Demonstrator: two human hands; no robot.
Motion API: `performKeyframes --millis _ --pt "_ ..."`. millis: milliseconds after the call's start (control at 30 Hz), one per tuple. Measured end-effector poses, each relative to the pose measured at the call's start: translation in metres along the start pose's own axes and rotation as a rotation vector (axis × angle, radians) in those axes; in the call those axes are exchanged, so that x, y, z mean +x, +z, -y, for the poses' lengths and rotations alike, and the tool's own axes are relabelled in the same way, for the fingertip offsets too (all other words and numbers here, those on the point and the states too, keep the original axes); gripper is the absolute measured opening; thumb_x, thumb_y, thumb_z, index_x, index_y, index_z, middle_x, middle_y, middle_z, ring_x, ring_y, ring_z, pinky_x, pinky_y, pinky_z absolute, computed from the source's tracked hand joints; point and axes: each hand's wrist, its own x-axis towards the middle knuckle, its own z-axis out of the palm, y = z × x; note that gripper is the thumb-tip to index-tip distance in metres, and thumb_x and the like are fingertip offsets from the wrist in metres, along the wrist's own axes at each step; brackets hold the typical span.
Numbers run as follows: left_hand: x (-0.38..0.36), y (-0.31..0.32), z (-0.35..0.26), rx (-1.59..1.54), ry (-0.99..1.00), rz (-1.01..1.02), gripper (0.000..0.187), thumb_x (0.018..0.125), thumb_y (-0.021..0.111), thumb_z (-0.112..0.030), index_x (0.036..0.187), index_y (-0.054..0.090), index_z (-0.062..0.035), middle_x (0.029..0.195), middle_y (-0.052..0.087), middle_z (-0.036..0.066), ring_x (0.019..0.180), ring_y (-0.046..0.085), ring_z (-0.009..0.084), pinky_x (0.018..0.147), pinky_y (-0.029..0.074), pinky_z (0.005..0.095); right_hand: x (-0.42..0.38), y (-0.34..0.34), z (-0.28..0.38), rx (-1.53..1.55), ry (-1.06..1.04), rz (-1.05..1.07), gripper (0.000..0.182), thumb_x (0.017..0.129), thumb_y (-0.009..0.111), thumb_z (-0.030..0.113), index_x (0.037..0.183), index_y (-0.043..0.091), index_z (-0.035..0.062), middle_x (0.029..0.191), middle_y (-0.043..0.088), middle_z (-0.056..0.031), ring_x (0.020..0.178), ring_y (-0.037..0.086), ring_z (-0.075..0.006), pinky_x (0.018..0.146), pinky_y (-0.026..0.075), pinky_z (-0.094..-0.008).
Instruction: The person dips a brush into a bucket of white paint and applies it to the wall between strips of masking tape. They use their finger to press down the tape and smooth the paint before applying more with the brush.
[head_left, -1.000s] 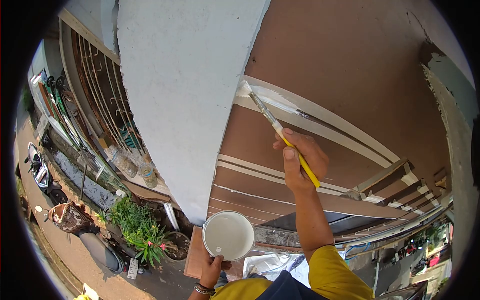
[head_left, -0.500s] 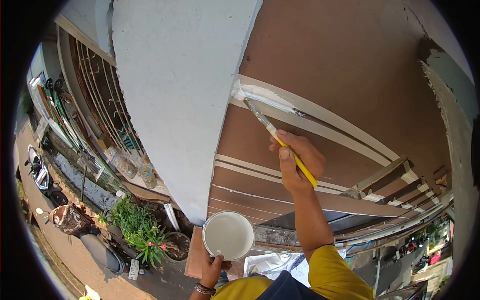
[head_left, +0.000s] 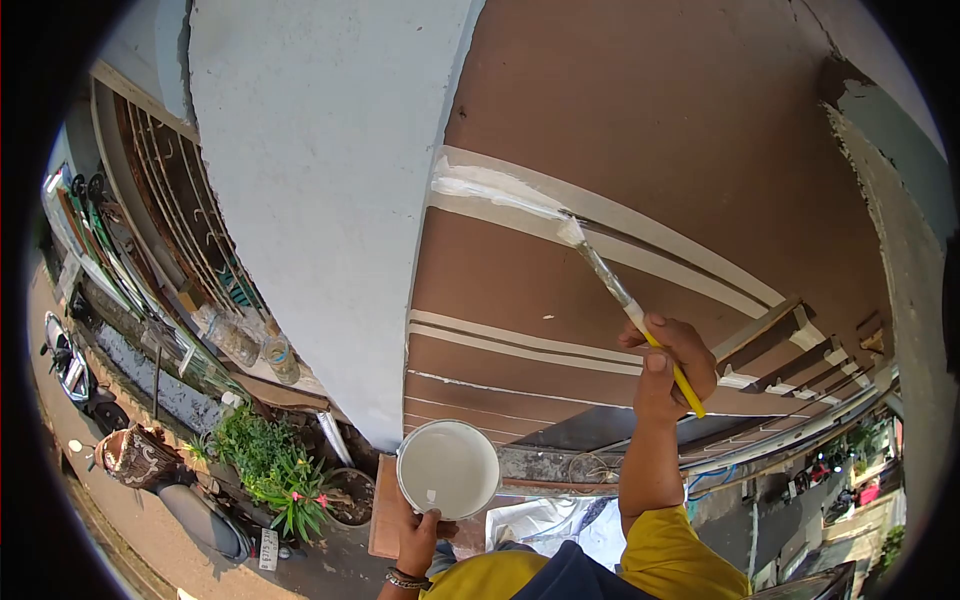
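My right hand is closed round the yellow handle of a paintbrush. The brush's white-coated bristles touch a taped stripe on the brown wall. White paint covers the stripe's left part, beside the light grey pillar; a dark line shows between the tape bands further right. Low in the view, my left hand grips the rim of a round white bucket, thumb over the edge. Pale paint is inside the bucket.
Lower taped stripes cross the wall. Wooden pieces stick out at the right. At the left are a barred window, glass jars, green plants and a parked motorcycle. White sheeting lies below.
My right hand and the brush have moved right along the upper stripe, and white paint now covers more of it. The view has shifted slightly; my left hand still holds the bucket.
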Motion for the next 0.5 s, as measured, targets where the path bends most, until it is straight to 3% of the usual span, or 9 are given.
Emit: performKeyframes --millis 133,233,333,500 --pt "0.001 0.003 0.000 0.016 0.003 0.015 0.072 0.089 0.048 0.004 0.153 0.019 -0.0116 0.113 0.062 0.018 0.066 0.072 0.0242 0.055 0.063 0.0316 0.024 0.006 -0.005 -0.276 -0.167 0.156 0.024 0.080 0.068 0.000 0.103 0.074 -0.0019 0.084 0.073 -0.0139 0.072 0.073 -0.0210 0.066 0.059 -0.0274" --pt "0.001 0.004 -0.003 0.028 -0.006 0.015 0.068 0.090 0.048 0.004 0.151 0.022 -0.0105 0.110 0.063 0.018 0.066 0.072 0.0243 0.055 0.063 0.0324 0.019 -0.013 -0.013 -0.322 -0.211 0.147 0.023 0.081 0.067 0.002 0.103 0.074 -0.0015 0.085 0.073 -0.0138 0.073 0.073 -0.0203 0.066 0.058 -0.0268" --pt "0.000 0.007 -0.005 0.026 0.009 0.009 0.066 0.090 0.048 0.004 0.150 0.024 -0.0101 0.107 0.064 0.018 0.066 0.072 0.0242 0.056 0.063 0.0329 0.008 -0.035 -0.004 -0.321 -0.095 0.069 0.023 0.081 0.068 0.002 0.103 0.074 -0.0005 0.085 0.073 -0.0133 0.071 0.072 -0.0201 0.065 0.058 -0.0262" --pt "-0.001 0.011 -0.006 0.059 0.011 0.027 0.059 0.092 0.048 0.002 0.147 0.028 -0.0086 0.100 0.066 0.016 0.066 0.072 0.0230 0.057 0.063 0.0325 0.020 -0.020 0.001 -0.330 -0.205 0.185 0.021 0.082 0.068 0.003 0.102 0.074 -0.0009 0.087 0.073 -0.0137 0.072 0.072 -0.0203 0.065 0.058 -0.0261"
